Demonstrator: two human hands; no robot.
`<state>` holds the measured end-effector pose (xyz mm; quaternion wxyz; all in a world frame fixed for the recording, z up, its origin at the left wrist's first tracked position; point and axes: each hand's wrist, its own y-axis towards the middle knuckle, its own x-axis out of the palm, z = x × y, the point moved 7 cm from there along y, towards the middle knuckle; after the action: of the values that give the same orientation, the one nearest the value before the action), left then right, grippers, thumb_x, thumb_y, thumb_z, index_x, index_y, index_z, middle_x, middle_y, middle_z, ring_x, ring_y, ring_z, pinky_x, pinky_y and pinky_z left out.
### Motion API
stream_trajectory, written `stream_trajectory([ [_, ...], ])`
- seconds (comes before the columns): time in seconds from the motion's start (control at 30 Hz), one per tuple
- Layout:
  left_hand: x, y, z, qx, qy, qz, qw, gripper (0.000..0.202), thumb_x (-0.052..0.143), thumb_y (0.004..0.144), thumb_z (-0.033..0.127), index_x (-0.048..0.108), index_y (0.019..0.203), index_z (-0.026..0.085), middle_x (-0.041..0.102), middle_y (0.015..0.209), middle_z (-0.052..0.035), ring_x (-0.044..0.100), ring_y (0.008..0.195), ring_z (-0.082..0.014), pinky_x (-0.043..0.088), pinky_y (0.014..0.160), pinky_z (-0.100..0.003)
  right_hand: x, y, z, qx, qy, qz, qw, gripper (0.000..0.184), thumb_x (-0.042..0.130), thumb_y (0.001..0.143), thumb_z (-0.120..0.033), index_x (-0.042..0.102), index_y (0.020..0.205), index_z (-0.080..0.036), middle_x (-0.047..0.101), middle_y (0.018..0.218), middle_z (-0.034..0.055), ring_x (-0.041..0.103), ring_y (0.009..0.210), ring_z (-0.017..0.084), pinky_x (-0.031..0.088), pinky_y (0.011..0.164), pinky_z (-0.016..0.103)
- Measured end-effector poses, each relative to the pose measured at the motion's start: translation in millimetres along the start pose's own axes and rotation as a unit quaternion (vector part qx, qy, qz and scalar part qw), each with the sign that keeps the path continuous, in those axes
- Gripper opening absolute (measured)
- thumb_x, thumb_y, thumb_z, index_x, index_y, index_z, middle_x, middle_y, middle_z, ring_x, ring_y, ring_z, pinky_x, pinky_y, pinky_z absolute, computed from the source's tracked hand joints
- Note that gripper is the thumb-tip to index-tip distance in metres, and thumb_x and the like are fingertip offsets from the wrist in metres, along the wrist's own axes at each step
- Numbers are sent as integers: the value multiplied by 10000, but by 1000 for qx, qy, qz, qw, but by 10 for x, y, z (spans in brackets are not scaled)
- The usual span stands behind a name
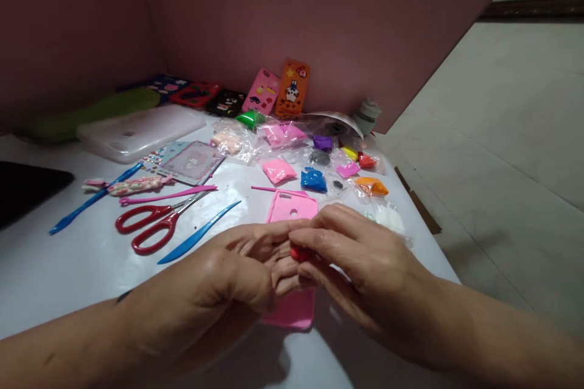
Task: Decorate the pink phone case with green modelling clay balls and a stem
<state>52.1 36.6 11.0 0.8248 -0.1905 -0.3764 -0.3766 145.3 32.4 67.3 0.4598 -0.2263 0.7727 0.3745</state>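
Observation:
Between my hands, above the table, is a small lump of red modelling clay (300, 252). The fingers of my right hand (351, 255) pinch it against the fingers of my left hand (246, 267), which is stretched out with the palm turned up. Below both hands lies a pink phone case (292, 205), partly covered by them. Left of my hands are a blue modelling knife (199, 233) and red-handled scissors (155, 225). A thin pink stick (274, 189) lies just behind the case.
Several bagged clay pieces, such as blue (313, 180), pink (278, 171) and orange (371, 186), spread across the table's back right. Decorated phone cases (293, 88) lean on the pink wall. A clear case (141, 130) and a dark flat object (31, 191) lie left.

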Motion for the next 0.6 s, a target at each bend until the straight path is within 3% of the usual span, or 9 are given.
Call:
stream_trajectory([
  [0.2, 21, -5, 7, 8, -17, -1, 1000, 626, 556, 567, -19, 814, 1087, 215, 821, 970, -18, 755, 1091, -239, 533, 789, -254, 13, -11, -45, -22, 1, 12, 1000, 200, 575, 994, -75, 775, 990, -72, 709, 877, 102, 628, 791, 199, 527, 675, 308],
  [0.4, -39, -16, -34, -28, 14, 52, 998, 693, 574, 529, 15, 775, 1159, 219, 800, 1084, -52, 698, 1212, -327, 558, 922, -356, -30, -7, -47, -22, 45, 33, 998, 178, 586, 1010, -75, 761, 985, -99, 746, 922, 94, 658, 826, 168, 555, 701, 273],
  [0.53, -211, -70, 76, -26, 88, 159, 983, 658, 710, 575, 44, 729, 1209, 218, 793, 1047, -61, 737, 1076, -331, 584, 881, -380, -113, -21, -51, 9, 90, 40, 995, 147, 626, 1005, -82, 747, 1049, -154, 777, 979, 70, 707, 925, 165, 583, 762, 269],
  [0.6, -285, -117, 298, 38, 161, 232, 958, 592, 795, 583, 82, 734, 1155, 221, 794, 946, -34, 750, 971, -305, 600, 808, -363, -107, -32, -55, 21, 112, 39, 993, 142, 646, 994, -76, 751, 1061, -145, 777, 961, 59, 714, 918, 150, 580, 779, 249],
])
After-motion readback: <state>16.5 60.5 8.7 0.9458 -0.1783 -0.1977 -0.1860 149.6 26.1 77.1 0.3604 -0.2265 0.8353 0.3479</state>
